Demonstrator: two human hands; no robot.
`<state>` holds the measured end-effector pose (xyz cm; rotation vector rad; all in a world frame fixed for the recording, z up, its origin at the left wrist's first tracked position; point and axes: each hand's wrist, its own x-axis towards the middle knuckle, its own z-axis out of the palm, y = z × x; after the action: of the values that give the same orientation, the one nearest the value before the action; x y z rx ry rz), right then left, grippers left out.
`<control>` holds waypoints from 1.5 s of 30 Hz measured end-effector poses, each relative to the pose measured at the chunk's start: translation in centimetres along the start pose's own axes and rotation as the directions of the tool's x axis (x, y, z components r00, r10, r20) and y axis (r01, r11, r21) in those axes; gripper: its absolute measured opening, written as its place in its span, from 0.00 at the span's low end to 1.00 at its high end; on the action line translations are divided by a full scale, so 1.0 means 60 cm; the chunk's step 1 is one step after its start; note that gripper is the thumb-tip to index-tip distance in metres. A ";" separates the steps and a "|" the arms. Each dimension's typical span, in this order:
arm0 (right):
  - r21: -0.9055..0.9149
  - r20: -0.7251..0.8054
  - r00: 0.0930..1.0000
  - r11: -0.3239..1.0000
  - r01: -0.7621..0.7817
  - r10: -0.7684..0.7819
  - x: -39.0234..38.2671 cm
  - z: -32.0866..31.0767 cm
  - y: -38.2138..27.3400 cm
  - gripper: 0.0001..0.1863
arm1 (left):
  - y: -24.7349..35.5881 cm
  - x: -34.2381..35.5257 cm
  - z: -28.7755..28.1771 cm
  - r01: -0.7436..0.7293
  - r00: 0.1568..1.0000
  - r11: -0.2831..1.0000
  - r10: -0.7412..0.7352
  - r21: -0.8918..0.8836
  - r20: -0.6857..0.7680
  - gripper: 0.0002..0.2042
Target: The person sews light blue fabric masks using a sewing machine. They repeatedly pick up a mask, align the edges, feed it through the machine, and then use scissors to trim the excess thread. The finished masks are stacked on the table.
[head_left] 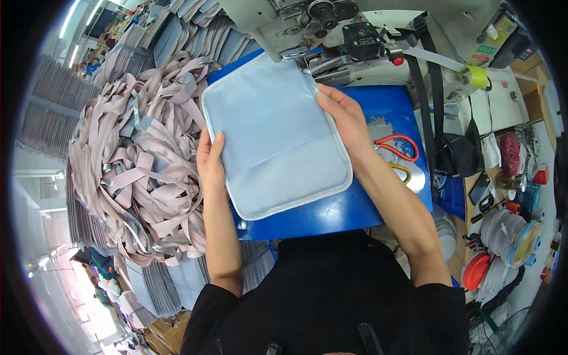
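A light blue fabric panel [275, 133] with rounded corners and a pale bound edge is tilted over the blue work surface [331, 213]. Its far edge lies below the head of a sewing machine [319, 18]. My left hand [212, 158] grips the panel's left edge, thumb on top and fingers underneath. Near the upper right edge, my right hand [346, 118] pinches it between thumb and fingers. Scissors [396, 148] with red and yellow handle loops lie right of my right forearm, which partly covers them. The panel's underside is hidden.
A big heap of pinkish straps [148, 171] rises on the left. Stacks of grey panels [204, 35] stand behind it, with more stacks [160, 284] below. On the right are black straps [435, 89], a yellow tape roll [475, 78] and a cluttered shelf of reels [503, 234].
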<state>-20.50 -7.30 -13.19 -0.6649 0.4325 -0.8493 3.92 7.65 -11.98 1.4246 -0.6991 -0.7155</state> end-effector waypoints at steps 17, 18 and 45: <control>-0.293 -0.247 0.803 0.831 0.472 -0.543 0.024 -0.078 -0.103 0.20 | 0.028 0.024 -0.006 -0.076 0.995 0.993 0.081 -0.089 0.051 0.25; -0.227 -0.305 0.811 0.865 0.448 -0.500 0.016 -0.071 -0.097 0.20 | 0.031 0.023 -0.007 -0.074 0.995 0.994 0.079 -0.083 0.053 0.25; 0.084 0.061 0.995 0.994 0.070 -0.075 -0.031 0.002 0.015 0.21 | 0.064 -0.025 0.018 -0.044 0.998 0.999 0.044 0.012 0.052 0.26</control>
<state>-21.02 -5.35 -13.54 -0.6336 0.3163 -0.9074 2.22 8.23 -8.11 1.4028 -0.7750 -0.7169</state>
